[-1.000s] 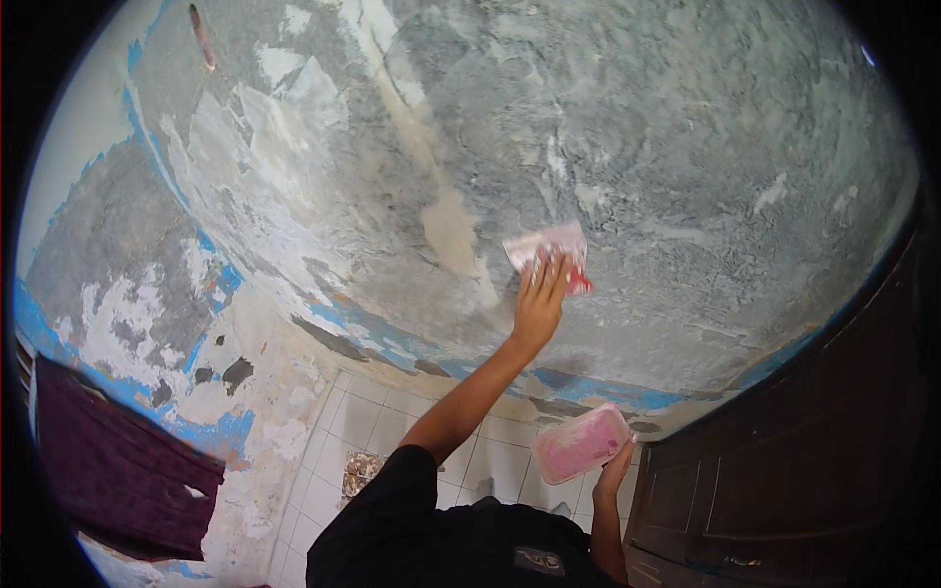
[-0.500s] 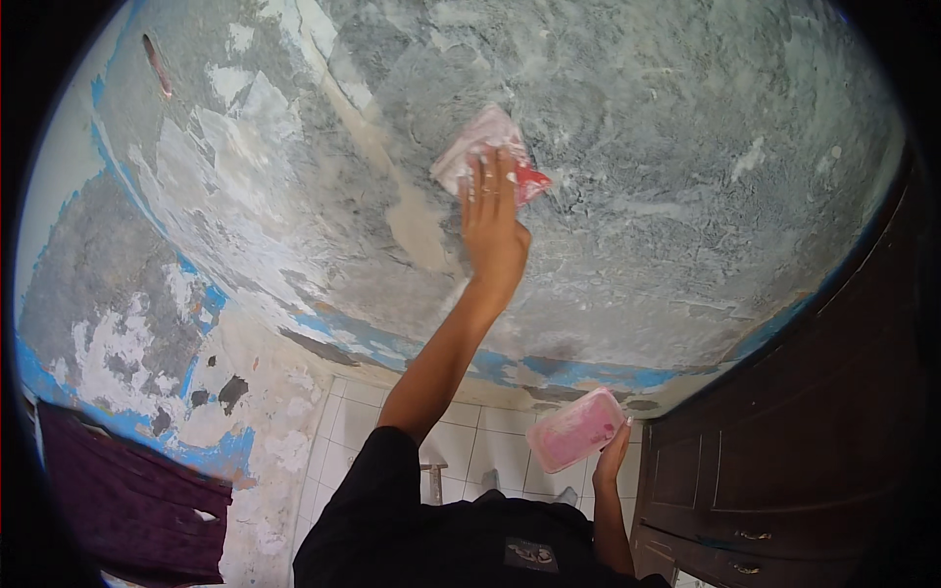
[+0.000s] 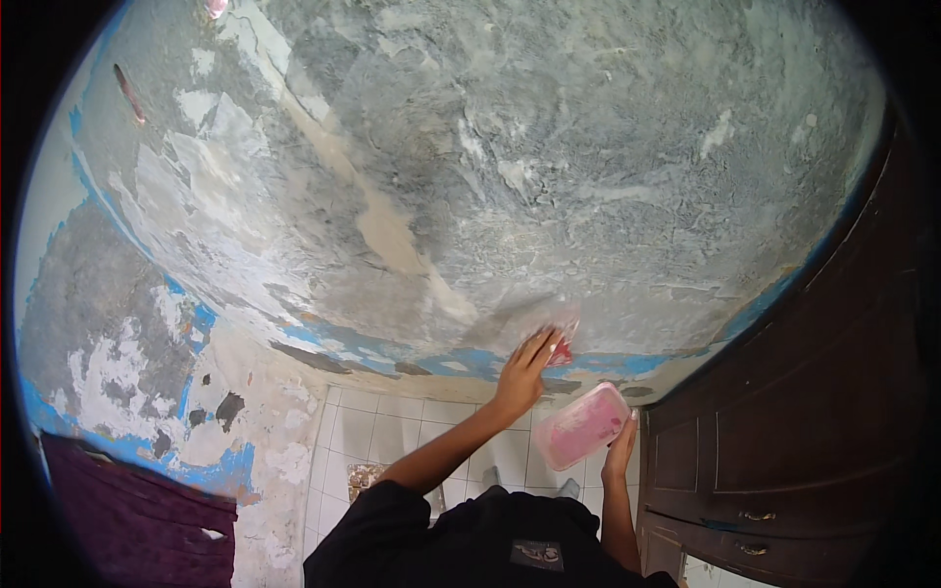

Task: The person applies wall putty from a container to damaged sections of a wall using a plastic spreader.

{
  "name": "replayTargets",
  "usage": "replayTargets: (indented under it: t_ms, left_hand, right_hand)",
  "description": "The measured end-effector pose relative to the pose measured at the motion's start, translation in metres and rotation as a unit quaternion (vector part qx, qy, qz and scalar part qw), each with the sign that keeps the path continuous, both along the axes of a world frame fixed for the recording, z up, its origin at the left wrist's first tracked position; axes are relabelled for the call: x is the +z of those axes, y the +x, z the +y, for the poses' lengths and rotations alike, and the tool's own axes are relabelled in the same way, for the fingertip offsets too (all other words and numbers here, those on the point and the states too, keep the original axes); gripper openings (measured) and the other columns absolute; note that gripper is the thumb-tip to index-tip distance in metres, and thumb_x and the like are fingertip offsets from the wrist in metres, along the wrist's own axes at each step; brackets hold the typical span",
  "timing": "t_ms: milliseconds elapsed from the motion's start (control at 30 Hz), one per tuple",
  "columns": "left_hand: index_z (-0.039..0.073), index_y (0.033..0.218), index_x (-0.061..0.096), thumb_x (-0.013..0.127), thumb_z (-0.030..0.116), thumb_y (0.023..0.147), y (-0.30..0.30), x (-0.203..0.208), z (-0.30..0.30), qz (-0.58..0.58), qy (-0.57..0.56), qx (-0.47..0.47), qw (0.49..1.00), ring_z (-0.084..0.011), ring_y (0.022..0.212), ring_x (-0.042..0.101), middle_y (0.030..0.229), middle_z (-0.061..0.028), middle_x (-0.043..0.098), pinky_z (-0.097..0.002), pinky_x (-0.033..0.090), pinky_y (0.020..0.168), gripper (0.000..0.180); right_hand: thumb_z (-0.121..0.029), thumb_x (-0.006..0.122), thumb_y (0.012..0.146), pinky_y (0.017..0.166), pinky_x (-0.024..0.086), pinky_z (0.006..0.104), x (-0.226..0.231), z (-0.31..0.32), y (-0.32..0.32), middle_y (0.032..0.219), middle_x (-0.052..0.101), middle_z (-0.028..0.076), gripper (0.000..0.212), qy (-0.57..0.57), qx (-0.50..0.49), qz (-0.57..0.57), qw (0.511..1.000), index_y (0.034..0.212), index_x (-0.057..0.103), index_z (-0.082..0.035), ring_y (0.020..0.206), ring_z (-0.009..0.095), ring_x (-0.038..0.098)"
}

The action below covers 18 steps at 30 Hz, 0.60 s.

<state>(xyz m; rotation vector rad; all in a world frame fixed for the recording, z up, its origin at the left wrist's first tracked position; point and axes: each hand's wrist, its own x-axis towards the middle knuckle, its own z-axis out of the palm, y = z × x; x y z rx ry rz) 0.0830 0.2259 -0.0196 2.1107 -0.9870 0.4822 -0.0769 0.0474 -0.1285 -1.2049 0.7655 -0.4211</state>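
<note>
My left hand is closed on a flat red putty spreader smeared with white paste. It lies against the low part of the grey plastered wall, just above the strip of blue paint near the floor. My right hand grips the right end of a pink rectangular tub, held at waist height. Whitish paste coats part of the tub's inside. The fingers under the tub are mostly hidden.
A dark wooden cabinet stands along the right side. At the lower left hangs a purple cloth. White floor tiles lie below, with a paste-stained item partly hidden behind my left arm.
My left hand has swept the spreader down the wall and slightly right, from mid-wall to near its foot. My right hand keeps the tub in nearly the same place.
</note>
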Motion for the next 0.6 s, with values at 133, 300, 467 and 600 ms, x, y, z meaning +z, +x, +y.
replayTargets:
  t_ms: [133,300,467,600]
  left_hand:
    - [0.003,0.13,0.056,0.053,-0.013,0.084,-0.041,-0.012,0.028,0.207,-0.113,-0.045,0.971,-0.037,0.108,0.06,0.119,-0.0202,0.059,-0.0377,0.05,0.09,0.049]
    - [-0.002,0.115,0.06,0.059,-0.003,0.092,-0.073,0.005,0.049,0.311,-0.168,0.02,0.935,-0.0318,0.086,0.063,0.101,-0.0182,0.06,-0.0343,0.051,0.074,0.023]
    - [-0.003,0.105,0.062,0.06,0.0,0.093,-0.081,0.041,0.053,0.153,-0.186,0.095,0.966,-0.0302,0.079,0.061,0.094,-0.0164,0.059,-0.0355,0.051,0.068,0.013]
    - [0.0,0.105,0.064,0.062,0.006,0.091,-0.078,0.04,0.066,0.212,-0.099,0.046,0.971,-0.0346,0.08,0.064,0.093,-0.0161,0.062,-0.0407,0.052,0.067,0.015]
  right_hand:
    - [-0.052,0.035,0.107,0.094,0.042,0.0319,0.007,0.001,0.007,0.119,0.055,0.009,0.059,0.0,-0.001,-0.001,1.0,0.143,0.047,-0.007,0.11,0.019,0.052]
    - [-0.042,0.035,0.108,0.104,0.039,0.0331,-0.005,0.018,0.022,0.128,0.053,0.009,0.053,-0.003,0.048,-0.071,0.996,0.143,0.047,-0.005,0.119,0.019,0.05]
    - [-0.035,0.036,0.109,0.107,0.037,0.0329,0.008,0.044,0.032,0.129,0.053,0.01,0.048,-0.011,0.097,-0.076,0.992,0.143,0.047,-0.003,0.12,0.02,0.049]
    - [-0.036,0.035,0.11,0.108,0.037,0.0334,0.018,0.061,0.039,0.131,0.053,0.011,0.049,-0.012,0.108,-0.05,0.993,0.143,0.046,-0.002,0.122,0.02,0.049]
